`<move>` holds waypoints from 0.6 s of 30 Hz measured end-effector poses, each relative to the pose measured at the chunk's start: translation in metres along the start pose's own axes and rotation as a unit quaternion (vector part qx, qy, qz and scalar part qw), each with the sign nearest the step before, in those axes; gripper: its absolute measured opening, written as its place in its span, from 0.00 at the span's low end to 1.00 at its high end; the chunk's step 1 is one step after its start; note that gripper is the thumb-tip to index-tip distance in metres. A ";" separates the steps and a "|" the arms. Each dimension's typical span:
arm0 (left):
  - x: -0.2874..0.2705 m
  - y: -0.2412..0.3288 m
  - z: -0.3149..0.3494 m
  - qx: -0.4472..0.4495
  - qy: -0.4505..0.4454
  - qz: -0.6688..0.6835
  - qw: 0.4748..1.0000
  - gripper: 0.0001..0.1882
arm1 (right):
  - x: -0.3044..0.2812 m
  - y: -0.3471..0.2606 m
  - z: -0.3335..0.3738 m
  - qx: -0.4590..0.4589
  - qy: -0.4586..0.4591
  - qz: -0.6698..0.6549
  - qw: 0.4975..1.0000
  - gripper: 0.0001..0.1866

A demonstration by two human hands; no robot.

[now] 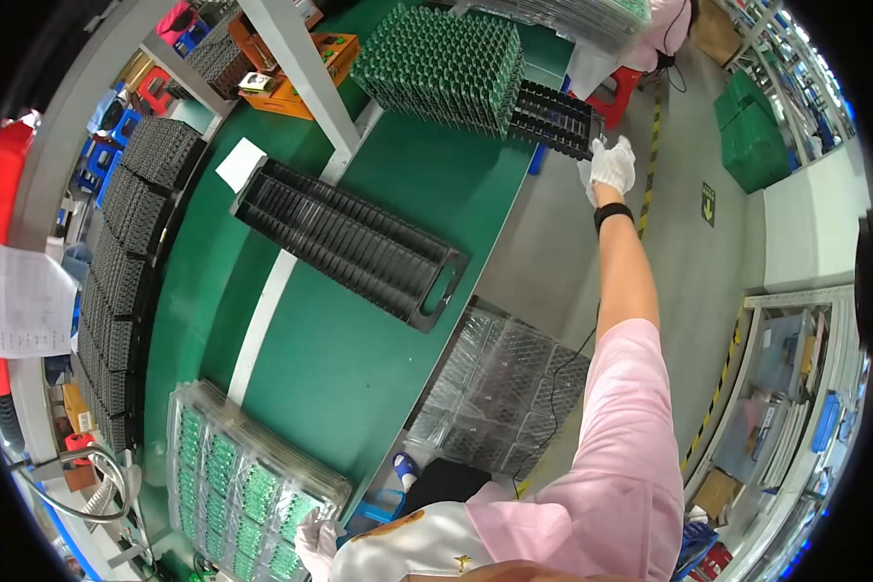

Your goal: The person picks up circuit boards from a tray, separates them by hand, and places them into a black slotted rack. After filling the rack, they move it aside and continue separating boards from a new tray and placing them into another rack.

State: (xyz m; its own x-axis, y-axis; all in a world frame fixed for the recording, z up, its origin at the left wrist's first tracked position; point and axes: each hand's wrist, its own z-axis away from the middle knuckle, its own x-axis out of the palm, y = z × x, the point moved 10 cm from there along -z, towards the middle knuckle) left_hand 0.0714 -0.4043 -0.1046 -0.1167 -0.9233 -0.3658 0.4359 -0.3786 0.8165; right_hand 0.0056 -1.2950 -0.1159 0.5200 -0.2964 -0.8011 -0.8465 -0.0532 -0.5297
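Note:
My right hand (609, 169), in a white glove with a dark band at the wrist, reaches far out and grips the near end of a black slotted rack (559, 118). This rack lies past the table's right edge in part, and upright green circuit boards (441, 63) fill its far portion. Low in the view, my left hand (316, 545), also gloved, is at the near corner of a stack of clear plastic trays (247, 485) holding small green boards. Its fingers are too small and partly hidden to read. Another black slotted rack (349, 241), without boards, lies mid-table.
A grey post (306, 73) rises beside the green table (359, 388). Black racks (116, 281) line the left side. Stacked clear trays (500, 388) sit below the table's right edge, a cable across them. A person in pink (664, 29) and a red stool (619, 95) are beyond.

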 end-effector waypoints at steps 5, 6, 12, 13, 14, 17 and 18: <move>0.045 0.035 0.003 -0.047 -0.035 0.051 0.997 0.21 | 0.081 0.028 -0.077 0.013 -0.176 0.008 0.984 0.28; 0.055 0.035 0.004 -0.064 -0.059 0.060 0.994 0.21 | 0.095 0.039 -0.089 0.011 -0.220 0.058 0.974 0.27; 0.068 0.060 0.016 -0.010 -0.061 -0.009 0.998 0.21 | 0.101 0.035 0.013 0.186 -0.342 -0.420 0.820 0.15; 0.076 0.063 0.015 0.004 -0.079 -0.012 0.997 0.21 | 0.094 0.034 0.023 0.164 -0.363 -0.454 0.797 0.10; 0.084 0.066 0.014 0.019 -0.097 -0.014 0.995 0.21 | 0.092 0.041 0.034 0.168 -0.369 -0.500 0.766 0.09; 0.091 0.068 0.012 0.003 -0.099 -0.025 0.995 0.21 | 0.066 0.028 0.091 0.152 -0.388 -0.590 0.691 0.09; 0.092 0.068 0.011 -0.006 -0.098 -0.030 0.995 0.21 | 0.057 0.024 0.115 0.160 -0.391 -0.585 0.693 0.11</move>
State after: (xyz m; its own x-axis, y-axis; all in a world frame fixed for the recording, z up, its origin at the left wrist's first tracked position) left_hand 0.0801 -0.5157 -0.0776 -0.3132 -0.8947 -0.3184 0.4340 -0.4331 0.7900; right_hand 0.0283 -1.2036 -0.2063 0.8377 0.3840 0.3884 0.2101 0.4298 -0.8781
